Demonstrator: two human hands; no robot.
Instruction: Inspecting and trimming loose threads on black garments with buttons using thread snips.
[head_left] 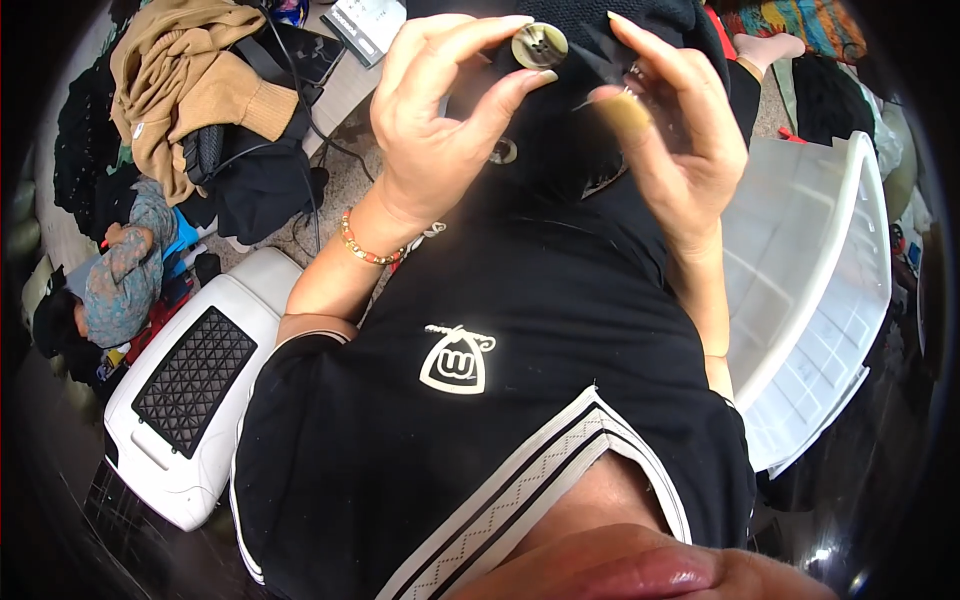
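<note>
Between the thumb and index finger of my left hand (435, 110) is a round, marbled green-brown button (540, 46), held face up. My right hand (685, 140) is a short way to its right, its index finger raised. A yellowish cover (624, 112) wraps the blurred right thumb. A thin dark sliver shows at that thumb's tip; whether it is a needle I cannot tell, and the other fingertips are partly hidden. Black knitted fabric (650, 22) lies beneath and beyond both hands. A second button (503, 151) rests against the black cloth by my left wrist.
A translucent plastic bin (800, 300) stands to my right. On my left are a white chair with a black mesh panel (195, 380) and a heap of clothes with a tan sweater (240, 95). Another person in a patterned top (130, 265) is at the far left. A dark cable crosses nearby.
</note>
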